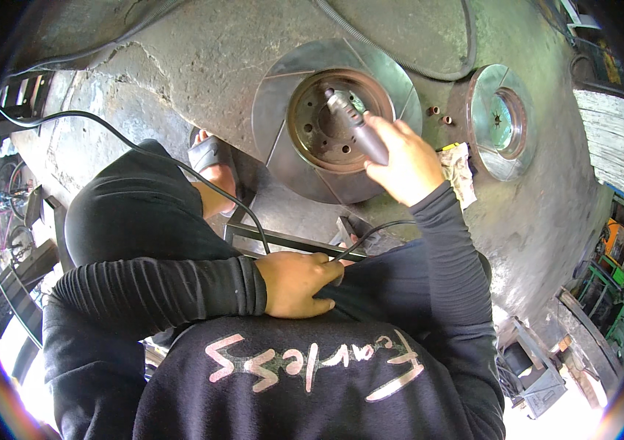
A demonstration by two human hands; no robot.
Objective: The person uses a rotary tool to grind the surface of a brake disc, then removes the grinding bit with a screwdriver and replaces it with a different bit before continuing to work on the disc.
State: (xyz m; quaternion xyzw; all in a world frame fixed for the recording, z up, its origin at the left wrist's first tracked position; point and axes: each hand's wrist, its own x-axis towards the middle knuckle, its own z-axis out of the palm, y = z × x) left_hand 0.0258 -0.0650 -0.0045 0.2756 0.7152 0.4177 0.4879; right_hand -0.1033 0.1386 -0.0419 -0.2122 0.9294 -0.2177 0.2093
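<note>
In my right hand (411,165) is a grey handheld rotary tool (356,125), its narrow end reaching over the centre of a large brake disc (279,117). The disc lies flat on the floor, with a rusty raised hub and several holes. My fingers wrap around the tool's body from the right. My left hand (297,286) rests at my lap with the fingers curled. A black cord (128,139) runs in from the left, passes behind this hand and comes out on its right side. The palm side of the left hand is hidden.
A second brake disc (484,117) lies to the right. Between the discs are small copper-coloured rings (447,119) and a pale cloth (458,172). A corrugated hose (466,51) curves behind. A dark metal frame (290,240) stands before my legs, near my sandalled foot (213,154).
</note>
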